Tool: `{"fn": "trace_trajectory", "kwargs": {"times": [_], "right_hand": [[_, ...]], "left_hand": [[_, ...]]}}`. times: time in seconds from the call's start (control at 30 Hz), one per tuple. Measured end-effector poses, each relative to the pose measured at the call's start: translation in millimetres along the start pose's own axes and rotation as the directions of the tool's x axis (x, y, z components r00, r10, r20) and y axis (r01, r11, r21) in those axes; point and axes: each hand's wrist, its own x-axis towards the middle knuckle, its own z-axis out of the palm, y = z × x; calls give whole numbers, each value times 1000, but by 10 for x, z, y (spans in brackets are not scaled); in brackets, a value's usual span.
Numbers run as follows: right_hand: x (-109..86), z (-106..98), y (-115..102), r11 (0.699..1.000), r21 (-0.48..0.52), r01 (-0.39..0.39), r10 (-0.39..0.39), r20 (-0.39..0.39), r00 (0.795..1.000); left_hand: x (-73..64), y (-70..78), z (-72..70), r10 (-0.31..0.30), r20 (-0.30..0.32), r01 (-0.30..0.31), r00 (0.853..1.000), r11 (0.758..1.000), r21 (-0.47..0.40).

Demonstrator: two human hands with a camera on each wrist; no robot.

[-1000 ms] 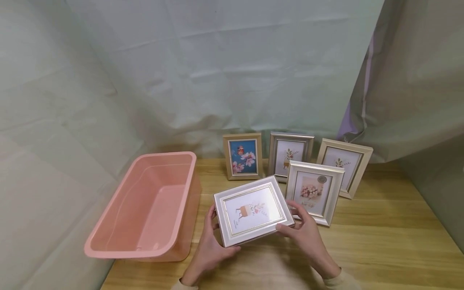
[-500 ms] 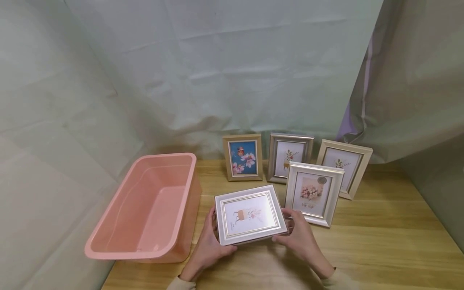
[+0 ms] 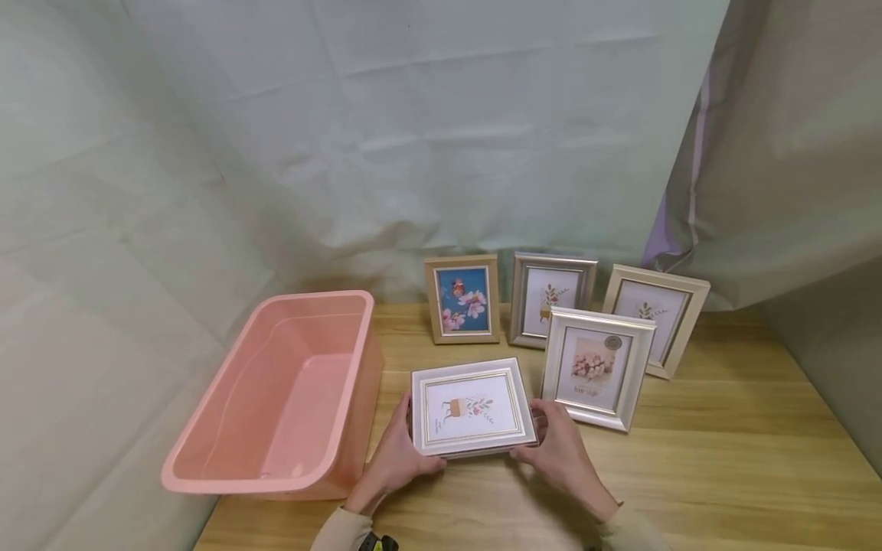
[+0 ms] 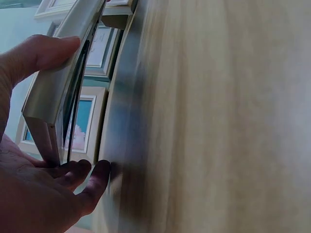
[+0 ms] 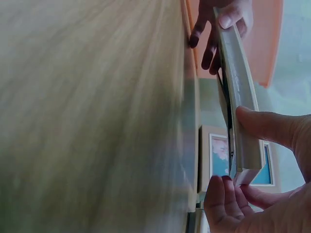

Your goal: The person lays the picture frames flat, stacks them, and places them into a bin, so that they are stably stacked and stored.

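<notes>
Both hands hold a white picture frame (image 3: 420, 428) with a gold inner border, its picture facing up and turned sideways. The left hand (image 3: 398, 459) grips its left end, the right hand (image 3: 560, 455) its right end. In the left wrist view, the thumb (image 4: 53, 51) presses the frame's side edge while the fingers curl under the back. The right wrist view shows the right thumb (image 5: 267, 126) on that same long edge and fingertips at the underside. A thin backing piece (image 5: 223, 97) stands slightly away from the frame's back. The frame is held just above the wooden table (image 3: 730, 467).
A pink plastic tub (image 3: 358, 360) stands at the left. Behind the hands stand a tan frame with a blue flower picture (image 3: 465, 302), a grey-brown frame (image 3: 518, 298), a cream frame (image 3: 689, 306) and a silver frame (image 3: 637, 367). Pale cloth (image 3: 441, 138) hangs behind.
Both hands have brought the white frame lower and turned it slightly clockwise, so it lies more level. The right hand has moved left and a little down. The standing frames and tub have not moved.
</notes>
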Motion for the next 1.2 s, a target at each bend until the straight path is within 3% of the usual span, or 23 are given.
{"fn": "trace_trajectory", "kwargs": {"times": [0.13,0.27,0.67,1.2], "right_hand": [[16,14,20,998,-63,1,-1,-8,1000],[22,33,40,998,-56,-8,8,-6,1000],[35,47,70,994,-91,-53,56,31,998],[-45,68,107,993,-103,-53,57,43,997]], "left_hand": [[62,-24,11,24,31,-24,999,999,-24],[107,-58,23,30,49,-29,998,999,-29],[140,-85,56,-16,61,12,998,998,60],[133,-83,88,-2,55,-7,998,986,168]]}}
